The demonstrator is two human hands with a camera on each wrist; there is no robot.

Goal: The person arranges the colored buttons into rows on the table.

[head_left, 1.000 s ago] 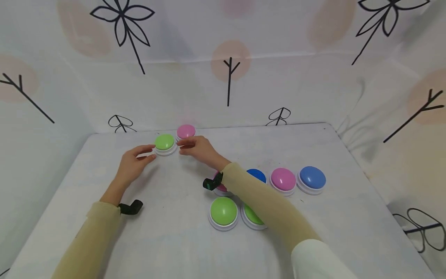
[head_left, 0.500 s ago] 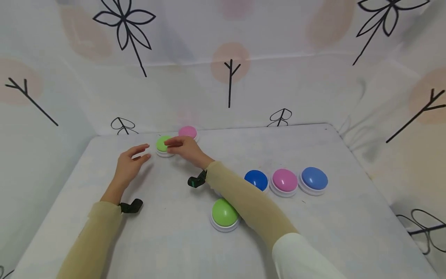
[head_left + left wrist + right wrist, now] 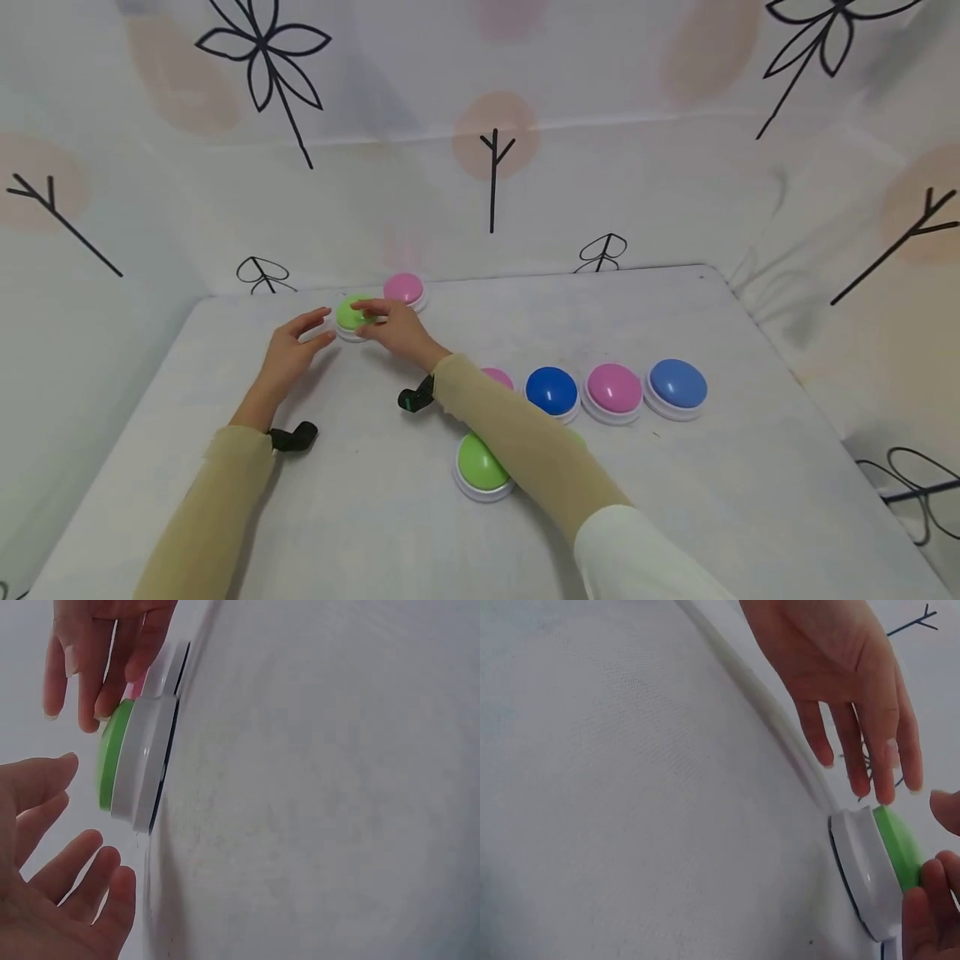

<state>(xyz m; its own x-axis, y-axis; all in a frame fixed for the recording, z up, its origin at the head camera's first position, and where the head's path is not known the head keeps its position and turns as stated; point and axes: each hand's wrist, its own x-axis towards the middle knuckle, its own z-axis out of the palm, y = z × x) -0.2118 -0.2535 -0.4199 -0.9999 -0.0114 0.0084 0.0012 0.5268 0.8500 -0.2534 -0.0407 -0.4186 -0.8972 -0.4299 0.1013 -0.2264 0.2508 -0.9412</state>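
A green-domed push button (image 3: 348,313) with a white base sits near the table's far left edge. My right hand (image 3: 401,333) reaches over it from the right, fingers loosely extended. In the left wrist view, a right fingertip appears to touch the green dome (image 3: 112,761). Just left of the button, my left hand (image 3: 291,354) hovers with relaxed, spread fingers, apart from the base. The right wrist view has the left fingertips a little off the white base (image 3: 866,870). Right behind the green button is a pink push button (image 3: 403,288), close to it.
Toward the middle right stand a dark blue button (image 3: 551,390), a pink button (image 3: 614,387) and a lighter blue button (image 3: 677,382) in a row. A nearer green button (image 3: 480,465) and another pink one (image 3: 497,377) are partly covered by my right sleeve (image 3: 525,442).
My right hand has moved left, from beside the green button to over its dome. The left hand drew back slightly, then came close again. The buttons look unmoved.
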